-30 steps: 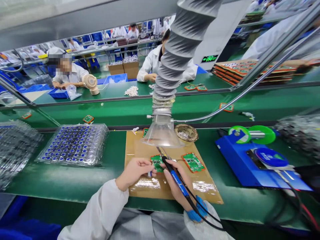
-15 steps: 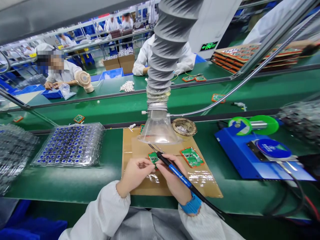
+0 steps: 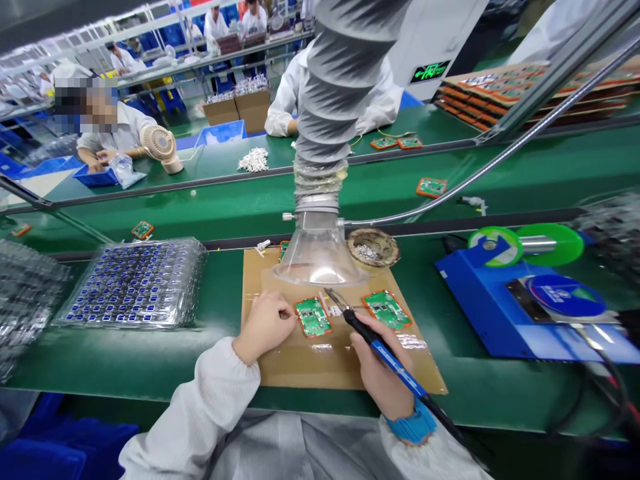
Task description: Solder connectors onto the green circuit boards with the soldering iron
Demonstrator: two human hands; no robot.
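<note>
My left hand [image 3: 267, 325] is closed, its fingertips pressed together at the left edge of a green circuit board [image 3: 313, 316] with an orange rim. What it pinches, if anything, is too small to tell. In my right hand [image 3: 385, 367] is a blue and black soldering iron [image 3: 395, 367], its metal tip pointing up and left, just right of the board. A small white connector [image 3: 333, 311] lies near the tip. A second green board [image 3: 387, 310] rests farther right. Both boards lie on a brown cardboard sheet [image 3: 320, 370].
A clear fume hood [image 3: 320, 260] on a grey duct hangs over the sheet, by a round bowl [image 3: 374, 257]. Clear trays [image 3: 133, 283] stand left; a blue solder station [image 3: 520, 307] stands right. Across the green line, a co-worker [image 3: 107, 133] sits near a fan [image 3: 161, 143].
My right hand has moved right and away from the board with the soldering iron, uncovering the board and the white connector. My left hand stays at the board's left side.
</note>
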